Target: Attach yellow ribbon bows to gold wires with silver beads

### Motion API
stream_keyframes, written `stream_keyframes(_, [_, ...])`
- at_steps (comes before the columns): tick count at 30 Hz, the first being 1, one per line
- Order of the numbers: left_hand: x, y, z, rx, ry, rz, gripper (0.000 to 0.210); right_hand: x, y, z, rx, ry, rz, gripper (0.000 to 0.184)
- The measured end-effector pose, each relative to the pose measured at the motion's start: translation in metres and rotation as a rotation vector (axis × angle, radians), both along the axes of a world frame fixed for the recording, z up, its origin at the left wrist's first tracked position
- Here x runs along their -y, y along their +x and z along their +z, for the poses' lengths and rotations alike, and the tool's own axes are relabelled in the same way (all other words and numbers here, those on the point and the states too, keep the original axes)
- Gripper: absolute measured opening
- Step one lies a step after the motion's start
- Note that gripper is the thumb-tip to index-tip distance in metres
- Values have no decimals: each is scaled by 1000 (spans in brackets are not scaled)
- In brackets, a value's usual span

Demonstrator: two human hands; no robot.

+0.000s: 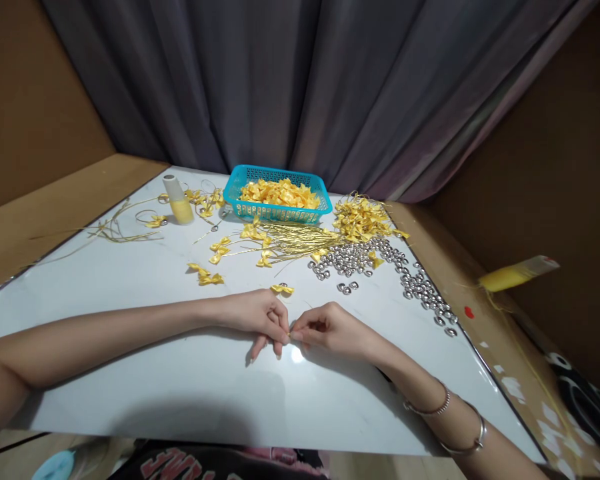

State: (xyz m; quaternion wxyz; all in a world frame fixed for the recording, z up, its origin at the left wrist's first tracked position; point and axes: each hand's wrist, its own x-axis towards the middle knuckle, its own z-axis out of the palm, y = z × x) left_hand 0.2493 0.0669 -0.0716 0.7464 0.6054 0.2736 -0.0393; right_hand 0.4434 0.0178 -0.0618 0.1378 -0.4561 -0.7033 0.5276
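Two bare hands meet low over the white tabletop [360,413], fingertips almost touching: the left hand [266,323] pinches between thumb and forefinger, its other fingers loosely curled, and the right hand [327,329] pinches in the same way from the opposite side. Both appear to grip one tiny gold-coloured piece [289,335], so largely covered by the fingers that I cannot tell what it is or whether anything is fixed to it. Just beyond the left hand lies a yellow bow [283,290] with a small silver bit at its middle. Farther out, silver beads [350,259] lie loose in a broad scatter reaching down the right side; few seem used so far. A bundle of gold cords [300,240] runs into a heap of bows [361,219], which look already joined to cords. To the left, beside the bottle [180,203], a single bow with a curved cord and a silver bead [164,223] seems the most complete assembly. Behind everything, the blue basket [275,213] is well filled with yellow bows [280,193]; whether these are finished or waiting cannot be told. Judging by the loose beads, plenty remains unassembled.
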Motion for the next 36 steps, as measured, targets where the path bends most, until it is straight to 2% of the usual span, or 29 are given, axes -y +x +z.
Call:
stream_keyframes(15, [-5,-2,-3,7,17,-58,20,-4,3,-3,-81,-64,-12,20])
stream_keyframes(22, [-4,-2,-3,0,11,-25,17,-7,9,-5,-10,36,4,17])
stream_keyframes(36, [-4,-2,-2,1,12,-25,19,-3,5,-5,-12,27,-12,16])
